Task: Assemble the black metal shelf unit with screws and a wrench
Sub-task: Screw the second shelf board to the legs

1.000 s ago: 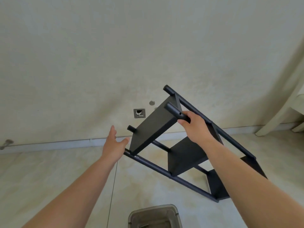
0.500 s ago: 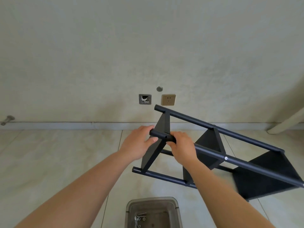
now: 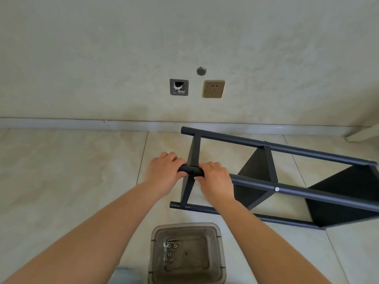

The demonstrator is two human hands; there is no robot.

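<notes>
The black metal shelf unit [image 3: 287, 181] lies on its side across the right half of the frame, on the pale tiled floor [image 3: 71, 171]. Both hands wrap its nearest black tubular post [image 3: 307, 191] at centre frame: left hand [image 3: 162, 173] curled over the tip, right hand [image 3: 215, 179] gripping just beside it, likely steadying the frame there. The small silver screws [image 3: 169, 245] sit in the translucent grey plastic bin [image 3: 186, 253] at bottom centre, within easy reach.

You see the shelf unit [image 3: 287, 187] in matt black metal; the tub [image 3: 219, 255] is smoky translucent plastic; the floor tiles [image 3: 61, 171] look glossy.
</notes>
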